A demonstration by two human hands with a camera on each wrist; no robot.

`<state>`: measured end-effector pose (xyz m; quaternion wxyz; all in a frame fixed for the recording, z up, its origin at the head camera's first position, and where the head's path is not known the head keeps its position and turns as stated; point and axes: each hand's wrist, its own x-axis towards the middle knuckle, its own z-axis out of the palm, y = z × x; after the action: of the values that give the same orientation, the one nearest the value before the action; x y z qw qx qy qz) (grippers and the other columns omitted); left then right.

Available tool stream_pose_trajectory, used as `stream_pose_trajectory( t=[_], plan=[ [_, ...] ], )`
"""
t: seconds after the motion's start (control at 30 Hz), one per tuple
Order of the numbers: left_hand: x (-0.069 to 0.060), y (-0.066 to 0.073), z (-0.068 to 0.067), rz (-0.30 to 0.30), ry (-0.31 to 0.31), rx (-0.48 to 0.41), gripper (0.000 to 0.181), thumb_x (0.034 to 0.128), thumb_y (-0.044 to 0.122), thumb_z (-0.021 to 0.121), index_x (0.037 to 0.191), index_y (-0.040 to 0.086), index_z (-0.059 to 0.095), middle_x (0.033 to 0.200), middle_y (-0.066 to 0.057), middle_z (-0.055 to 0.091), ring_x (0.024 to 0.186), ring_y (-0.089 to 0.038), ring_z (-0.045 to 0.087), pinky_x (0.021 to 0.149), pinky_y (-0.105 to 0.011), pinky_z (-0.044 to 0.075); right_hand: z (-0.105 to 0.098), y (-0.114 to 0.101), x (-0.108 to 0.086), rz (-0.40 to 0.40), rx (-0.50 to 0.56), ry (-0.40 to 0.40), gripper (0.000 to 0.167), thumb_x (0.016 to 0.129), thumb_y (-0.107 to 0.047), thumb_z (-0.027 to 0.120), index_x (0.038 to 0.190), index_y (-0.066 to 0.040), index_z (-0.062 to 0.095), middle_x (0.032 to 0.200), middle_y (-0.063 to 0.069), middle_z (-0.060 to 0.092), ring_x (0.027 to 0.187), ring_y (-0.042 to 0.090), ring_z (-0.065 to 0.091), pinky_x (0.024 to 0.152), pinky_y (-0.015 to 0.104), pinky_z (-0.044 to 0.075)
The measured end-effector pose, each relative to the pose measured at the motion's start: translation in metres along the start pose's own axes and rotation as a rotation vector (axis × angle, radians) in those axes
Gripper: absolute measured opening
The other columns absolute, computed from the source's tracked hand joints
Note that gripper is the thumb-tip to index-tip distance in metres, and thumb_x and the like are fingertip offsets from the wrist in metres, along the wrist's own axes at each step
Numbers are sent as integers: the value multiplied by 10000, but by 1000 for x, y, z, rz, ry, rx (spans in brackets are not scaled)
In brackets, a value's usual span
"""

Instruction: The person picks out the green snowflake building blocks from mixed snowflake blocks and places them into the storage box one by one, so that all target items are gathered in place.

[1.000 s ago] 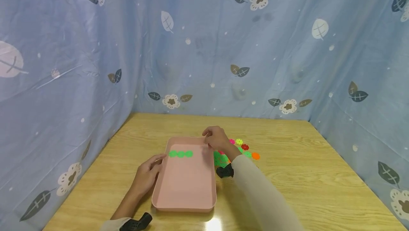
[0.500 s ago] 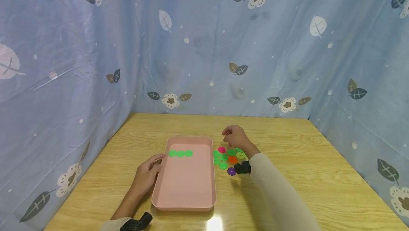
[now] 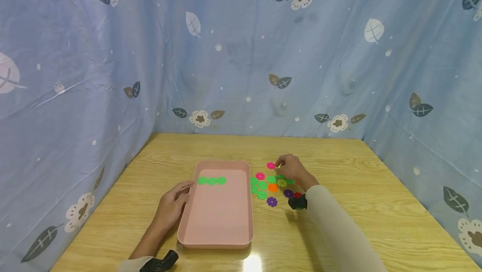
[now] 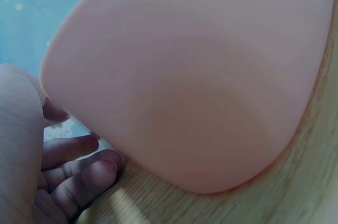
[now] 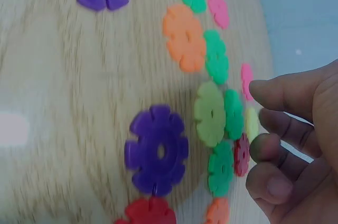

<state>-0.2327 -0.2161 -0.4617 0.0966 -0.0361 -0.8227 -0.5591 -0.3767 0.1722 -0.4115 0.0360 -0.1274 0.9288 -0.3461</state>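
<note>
A pink rectangular tray (image 3: 216, 221) lies on the table, with a row of three green flower-shaped plastic pieces (image 3: 212, 181) near its far end. My left hand (image 3: 171, 205) rests against the tray's left side. In the left wrist view its loosely bent fingers (image 4: 79, 187) touch the outside of the wall. Over the far part of a loose spread of flower pieces, my right hand (image 3: 295, 169) hovers with thumb and fingers apart, close to a pink piece (image 3: 270, 165). A yellow piece (image 5: 252, 122) shows partly behind its fingers, and nothing is gripped.
Right of the tray lie several green pieces (image 3: 262, 195), an orange piece (image 3: 273, 188), purple pieces (image 3: 272, 201) and a red piece (image 5: 148, 213). Some overlap. A wooden table (image 3: 357, 188) spreads around them, with a blue patterned curtain (image 3: 241, 67) on three sides.
My right hand has moved right, from the tray's far right corner to the loose pieces, then lowered toward them. The left hand, tray and green row have stayed put.
</note>
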Motion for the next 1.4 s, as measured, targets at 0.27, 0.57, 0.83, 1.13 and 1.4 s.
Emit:
stream_pose_trajectory(
  t=[0.27,0.57,0.83,1.13,1.4],
  plan=[
    [2,0,-3,-5,-10,-2,384,1037,94,498,1407,105,599,1491,-170,528,1364,-365,517,925,-319,526,1,5,2,57,-88,-40,165,854,-76,761,1007,-14,746,964,116,654,875,277,574,710,351,531],
    [4,1,-4,-6,-12,11,380,1043,96,490,1406,114,601,1467,-161,555,1357,-351,528,984,-376,515,2,2,2,50,-100,-37,105,855,-51,766,853,-34,662,910,105,619,830,266,547,688,350,501],
    [4,0,-2,-2,9,37,376,1032,82,495,1386,113,620,1472,-165,549,1342,-354,542,944,-355,520,-5,-11,4,-28,-54,-7,48,876,15,630,914,-15,632,839,93,582,764,243,481,696,357,449],
    [4,0,-2,-10,2,22,381,1028,81,498,1388,111,618,1465,-178,552,1342,-364,539,862,-306,518,-1,-47,5,-119,111,-14,73,945,-11,630,1004,26,649,854,174,662,706,377,641,595,299,501],
    [4,1,-2,-14,-6,21,385,1038,104,492,1407,116,602,1437,-181,578,1346,-353,539,904,-310,525,18,-77,11,-127,219,-31,92,927,31,604,1009,29,646,853,126,663,768,487,666,527,257,466]
  ],
)
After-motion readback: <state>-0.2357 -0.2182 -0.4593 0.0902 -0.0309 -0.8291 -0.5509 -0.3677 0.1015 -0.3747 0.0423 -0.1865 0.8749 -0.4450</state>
